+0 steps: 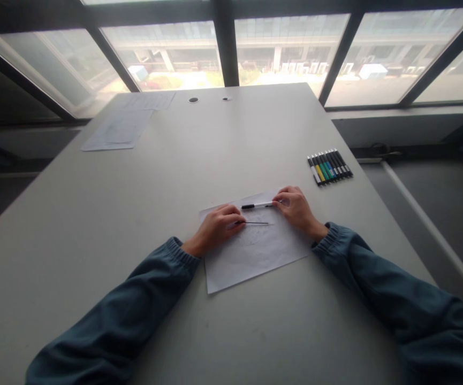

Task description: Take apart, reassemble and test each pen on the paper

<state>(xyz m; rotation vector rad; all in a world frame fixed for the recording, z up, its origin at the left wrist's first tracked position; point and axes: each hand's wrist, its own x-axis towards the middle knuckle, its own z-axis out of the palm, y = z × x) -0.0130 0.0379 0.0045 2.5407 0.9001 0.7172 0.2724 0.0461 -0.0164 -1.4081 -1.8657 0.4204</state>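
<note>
My left hand point(220, 227) pinches one end of a thin dark pen refill point(257, 223), which points to the right above the paper. Between the fingertips of my right hand point(293, 207) is the right end of a pen point(257, 205) with a white barrel and a black grip. The pen lies roughly level, a little beyond the refill, its black end toward my left hand. Beneath both hands is a sheet of white paper point(247, 267) with faint grey marks in its middle. My fingers hide the held ends of both things.
A row of several pens point(329, 167) with black, white, yellow, green and blue parts lies near the right edge of the white table point(167, 176). Papers point(119, 128) lie at the far left. Two round holes are at the back, before the windows.
</note>
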